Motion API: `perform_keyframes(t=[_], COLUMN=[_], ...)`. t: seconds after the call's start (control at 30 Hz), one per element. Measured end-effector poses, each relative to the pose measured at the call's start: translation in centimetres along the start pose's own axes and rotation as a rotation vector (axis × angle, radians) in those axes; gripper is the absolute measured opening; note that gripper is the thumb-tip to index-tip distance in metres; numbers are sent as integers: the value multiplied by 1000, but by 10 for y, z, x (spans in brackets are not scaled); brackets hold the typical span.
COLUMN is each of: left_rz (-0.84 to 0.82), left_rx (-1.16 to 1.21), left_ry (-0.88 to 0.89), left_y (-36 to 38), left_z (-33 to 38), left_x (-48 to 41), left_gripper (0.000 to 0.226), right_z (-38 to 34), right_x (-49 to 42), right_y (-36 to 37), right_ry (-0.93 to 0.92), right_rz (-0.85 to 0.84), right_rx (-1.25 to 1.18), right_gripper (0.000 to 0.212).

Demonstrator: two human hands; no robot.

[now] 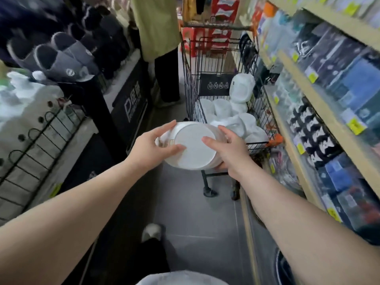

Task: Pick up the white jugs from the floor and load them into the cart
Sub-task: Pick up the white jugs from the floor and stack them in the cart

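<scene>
I hold a white jug [192, 148] on its side with its round base facing me, just in front of the near end of the wire cart [190, 83]. My left hand [153, 146] grips its left side, my right hand [227, 148] its right side. Inside the cart lie several white jugs [232, 120], and one more white jug [241, 88] leans upright against the cart's right wall. Another white jug [183, 278] shows at the bottom edge, below my arms.
A person in a yellow-green coat [156, 23] stands left of the cart's far end. Shelves of packaged goods [320, 99] line the right side. Slippers [61, 56] and a wire rack [41, 136] crowd the left. My foot [152, 231] is on the grey floor.
</scene>
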State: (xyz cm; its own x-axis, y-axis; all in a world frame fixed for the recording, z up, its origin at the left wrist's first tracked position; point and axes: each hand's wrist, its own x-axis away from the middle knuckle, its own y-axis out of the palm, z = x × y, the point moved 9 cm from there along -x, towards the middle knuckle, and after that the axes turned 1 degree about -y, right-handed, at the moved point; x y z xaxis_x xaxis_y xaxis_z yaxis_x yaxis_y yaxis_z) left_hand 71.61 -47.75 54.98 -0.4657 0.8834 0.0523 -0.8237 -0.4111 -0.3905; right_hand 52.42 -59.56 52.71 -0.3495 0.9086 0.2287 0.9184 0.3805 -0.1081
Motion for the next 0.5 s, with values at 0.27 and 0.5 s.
perform_keyframes(t=[0.27, 0.5], left_rz=[-124, -286], left_rx=[-120, -209], left_ry=[84, 179], left_y=[-25, 4], left_z=[9, 31], left_x=[-185, -317], left_gripper=[79, 81], right_z=[-36, -49], right_x=[-145, -238], right_y=[42, 26], right_ry=[54, 119], right_rz=[135, 323], right_rx=[-88, -130], right_gripper=[81, 75])
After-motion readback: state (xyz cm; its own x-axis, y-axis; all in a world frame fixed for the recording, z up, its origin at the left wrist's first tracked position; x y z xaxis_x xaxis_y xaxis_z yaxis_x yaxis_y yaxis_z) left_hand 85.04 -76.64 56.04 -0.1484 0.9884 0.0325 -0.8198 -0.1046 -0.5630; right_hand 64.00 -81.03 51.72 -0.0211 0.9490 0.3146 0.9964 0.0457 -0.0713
